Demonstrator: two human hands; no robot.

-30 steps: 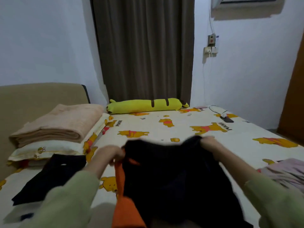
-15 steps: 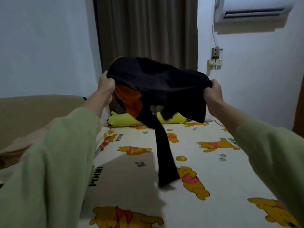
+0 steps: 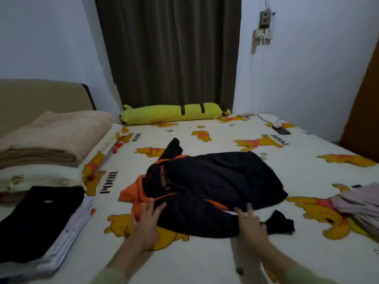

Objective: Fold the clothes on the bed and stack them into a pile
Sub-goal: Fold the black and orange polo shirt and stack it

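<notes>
Black jacket with orange lining and trim, mid-bed. Cream sheet printed with yellow bears in red shirts and black lettering. Long yellow plush with brown stripes, far. Beige blanket, left. Black top on white clothes in the pile, near left. Pale pink clothes, right. Brown curtain. Green sleeves.

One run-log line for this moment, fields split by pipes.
stage: spreading | black-and-orange garment crumpled on bed | left hand open, on near edge | right hand open, on near edge | folded pile left
</notes>
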